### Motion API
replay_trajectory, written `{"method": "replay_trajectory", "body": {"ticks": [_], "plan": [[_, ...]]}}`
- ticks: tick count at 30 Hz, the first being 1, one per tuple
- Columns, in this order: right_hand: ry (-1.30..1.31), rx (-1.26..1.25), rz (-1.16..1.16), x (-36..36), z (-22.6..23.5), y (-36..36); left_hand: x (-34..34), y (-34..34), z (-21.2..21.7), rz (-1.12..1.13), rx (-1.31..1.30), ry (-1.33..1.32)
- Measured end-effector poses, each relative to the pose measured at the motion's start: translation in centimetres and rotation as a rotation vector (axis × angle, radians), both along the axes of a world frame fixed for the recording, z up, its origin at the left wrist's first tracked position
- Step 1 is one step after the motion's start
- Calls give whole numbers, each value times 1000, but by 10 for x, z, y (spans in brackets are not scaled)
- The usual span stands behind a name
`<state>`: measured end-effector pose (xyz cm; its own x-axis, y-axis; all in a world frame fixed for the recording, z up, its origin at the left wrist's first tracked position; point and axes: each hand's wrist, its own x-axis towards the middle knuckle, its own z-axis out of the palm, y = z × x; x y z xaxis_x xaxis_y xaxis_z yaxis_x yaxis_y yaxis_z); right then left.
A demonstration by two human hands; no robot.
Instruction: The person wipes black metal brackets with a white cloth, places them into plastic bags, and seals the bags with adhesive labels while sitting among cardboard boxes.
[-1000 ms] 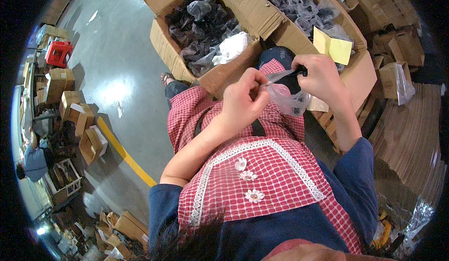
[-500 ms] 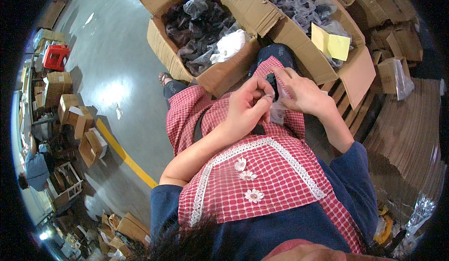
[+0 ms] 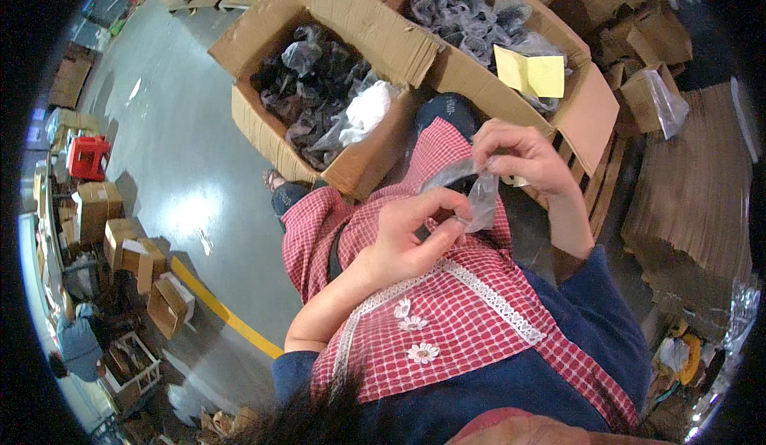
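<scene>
A small clear plastic bag (image 3: 483, 199) is stretched between my two hands above my lap, with something dark beside or inside it that I cannot make out. My left hand (image 3: 416, 233) pinches the bag's lower end between thumb and forefinger. Farther right and higher, my right hand (image 3: 523, 156) is closed on its upper edge with the fingertips. Just beyond my knees stands an open carton (image 3: 239, 130) full of dark pieces in clear bags, with a crumpled white bag (image 3: 369, 114) on top.
A second open carton (image 3: 594, 114) of bagged grey pieces holds a folded yellow sheet (image 3: 531, 72) and stands by a wooden pallet (image 3: 610, 178). Flattened cardboard (image 3: 690, 205) is stacked at the right. At the left are a red crate (image 3: 88, 158), small boxes and a person (image 3: 78, 341).
My hands have moved apart, the right one up and right, the left one slightly down, spreading the clear bag between them. My view has shifted a little.
</scene>
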<state>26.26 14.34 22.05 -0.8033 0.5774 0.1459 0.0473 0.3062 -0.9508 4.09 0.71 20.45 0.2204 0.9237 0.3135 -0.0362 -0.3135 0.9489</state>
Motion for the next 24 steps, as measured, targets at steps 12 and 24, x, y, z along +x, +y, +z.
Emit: {"method": "replay_trajectory", "body": {"ticks": [12, 24], "plan": [[55, -607, -143, 6, -55, -30, 22, 35, -51, 28, -105, 56], [-305, 223, 107, -15, -57, -22, 38, 58, -45, 308, -445, -354]]}}
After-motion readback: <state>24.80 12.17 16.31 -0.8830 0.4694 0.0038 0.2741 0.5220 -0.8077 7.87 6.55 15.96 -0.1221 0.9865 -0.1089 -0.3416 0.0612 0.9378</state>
